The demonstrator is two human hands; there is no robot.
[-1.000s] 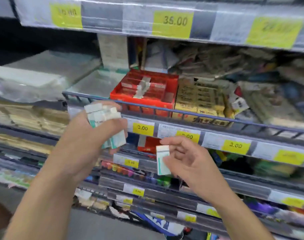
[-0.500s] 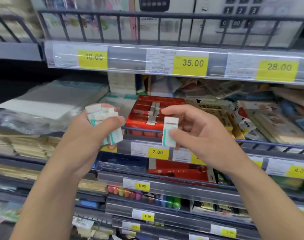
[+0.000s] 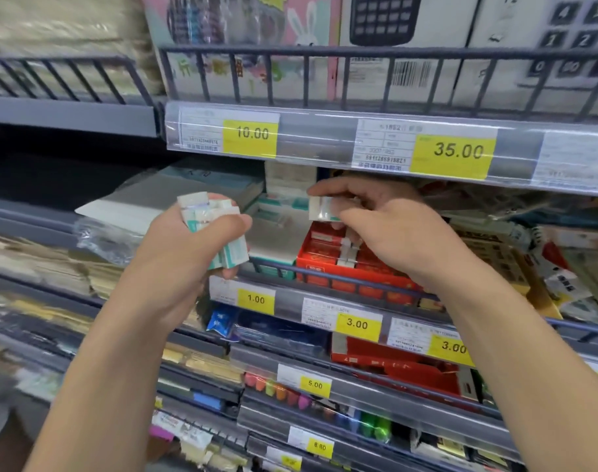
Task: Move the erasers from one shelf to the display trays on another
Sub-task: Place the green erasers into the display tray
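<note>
My left hand (image 3: 188, 253) grips a bundle of several white erasers with teal sleeves (image 3: 215, 229), held up in front of the shelf. My right hand (image 3: 392, 226) pinches a single white and teal eraser (image 3: 319, 208) between thumb and fingers, reaching in over the shelf's blue wire rail. Just below that eraser sits a white and teal display tray (image 3: 277, 233), with a red display tray (image 3: 335, 264) to its right holding red boxes and a white divider.
A blue wire rail (image 3: 324, 279) fronts the shelf. Above hangs a price strip (image 3: 358, 144) under a shelf of calculator boxes. Paper packs (image 3: 161, 199) lie left of the trays, mixed stationery to the right. Lower shelves hold coloured markers (image 3: 280, 391) and red boxes (image 3: 403, 366).
My right hand has carried the single eraser up and leftward, from below the rail to above the white and teal tray. My view tilted up. The left hand kept its bundle.
</note>
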